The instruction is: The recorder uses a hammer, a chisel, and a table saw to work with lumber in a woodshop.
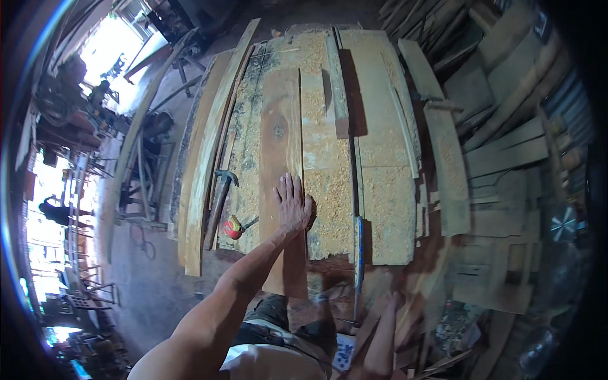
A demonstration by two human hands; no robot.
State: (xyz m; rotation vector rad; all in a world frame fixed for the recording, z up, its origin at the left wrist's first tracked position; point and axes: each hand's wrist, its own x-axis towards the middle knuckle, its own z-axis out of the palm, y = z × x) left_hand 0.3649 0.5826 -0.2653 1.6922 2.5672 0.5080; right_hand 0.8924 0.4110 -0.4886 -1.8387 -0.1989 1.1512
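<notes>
My left hand (292, 206) lies flat, fingers spread, on a long reddish-brown plank (280, 126) that runs away from me across a stack of boards. It grips nothing. My right hand (385, 329) is low at the right, blurred by motion, fingers stretched upward and nothing in it. It is close to a thin metal strip with a bluish end (358, 247) lying along the boards. Pale boards (380, 107) covered in sawdust lie right of the plank.
A claw hammer (219, 201) and a red tape measure (233, 227) lie on the boards left of my left hand. Long curved planks (201, 171) edge the stack on the left. Offcuts and stacked timber (500, 158) fill the right side. Metal frames and clutter stand at far left.
</notes>
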